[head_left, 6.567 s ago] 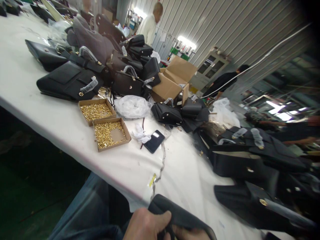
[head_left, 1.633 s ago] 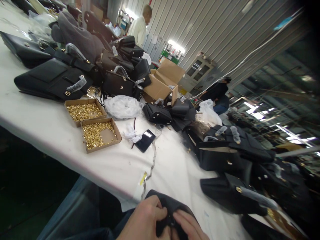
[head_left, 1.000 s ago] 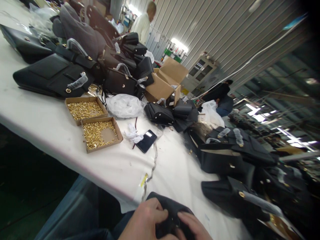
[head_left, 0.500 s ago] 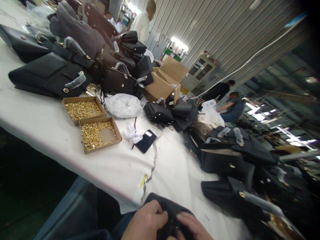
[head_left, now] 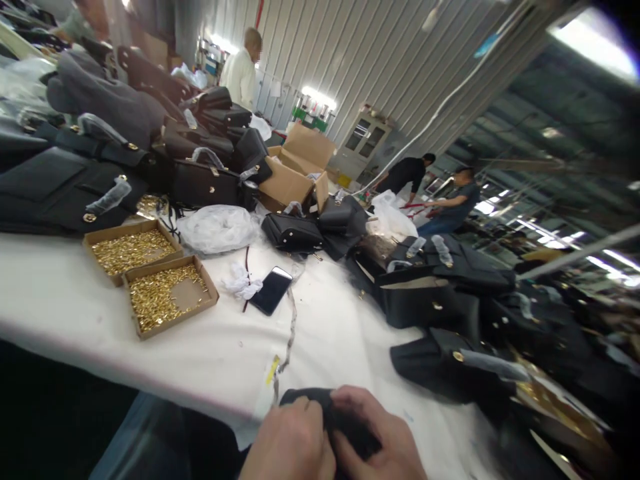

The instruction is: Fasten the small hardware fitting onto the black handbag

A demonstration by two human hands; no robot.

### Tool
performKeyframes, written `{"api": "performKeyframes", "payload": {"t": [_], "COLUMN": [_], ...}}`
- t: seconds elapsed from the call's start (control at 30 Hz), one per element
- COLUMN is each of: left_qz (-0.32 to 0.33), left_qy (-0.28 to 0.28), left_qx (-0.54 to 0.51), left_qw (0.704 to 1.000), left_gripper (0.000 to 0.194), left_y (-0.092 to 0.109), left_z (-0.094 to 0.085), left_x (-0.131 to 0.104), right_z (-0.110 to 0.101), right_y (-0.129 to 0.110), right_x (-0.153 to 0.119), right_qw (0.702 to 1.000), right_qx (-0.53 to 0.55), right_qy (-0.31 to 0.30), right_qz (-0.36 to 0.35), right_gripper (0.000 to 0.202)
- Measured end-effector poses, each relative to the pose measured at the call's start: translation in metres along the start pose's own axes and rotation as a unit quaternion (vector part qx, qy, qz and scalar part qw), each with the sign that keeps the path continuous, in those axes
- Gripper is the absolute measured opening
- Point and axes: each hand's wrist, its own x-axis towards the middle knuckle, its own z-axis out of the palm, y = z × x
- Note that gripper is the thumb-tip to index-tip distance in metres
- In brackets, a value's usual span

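Hands (head_left: 295,440) (head_left: 383,437) grip blk pc (head_left: 353,429) nr tbl (head_left: 330,320) edge.

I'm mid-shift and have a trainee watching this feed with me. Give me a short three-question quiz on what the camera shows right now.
1. True or false: the left hand and the right hand are both on the black piece.

2. Multiple choice: what lies in the shallow tray nearer the hands?
A) White buttons
B) Small gold-coloured pieces
C) Black handles

3. Which is closer to the hands: the phone or the open cardboard box?

Key: 1. True. 2. B. 3. The phone.
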Motion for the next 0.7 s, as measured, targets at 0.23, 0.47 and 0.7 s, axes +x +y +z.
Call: {"api": "performKeyframes", "payload": {"t": [0.23, 0.47, 0.7], "left_qz": [-0.004, -0.095, -0.097], "left_qy": [0.006, -0.012, -0.008], "left_qx": [0.137, 0.145, 0.183], "left_qw": [0.991, 0.985, 0.978], "left_gripper": [0.029, 0.035, 0.033], "left_y": [0.038, 0.061, 0.066], "left_z": [-0.068, -0.069, -0.074], "left_x": [0.031, 0.057, 0.07], "right_z": [-0.02, -0.032, -0.034], "right_y": [-0.024, -0.007, 0.001], "right_x": [0.05, 0.087, 0.094], "right_qw": [0.986, 0.989, 0.987], "right_qx": [0.161, 0.137, 0.133], "right_qy": [-0.028, -0.045, -0.052], "right_qz": [0.035, -0.042, -0.08], "right_gripper": [0.027, 0.029, 0.031]}}
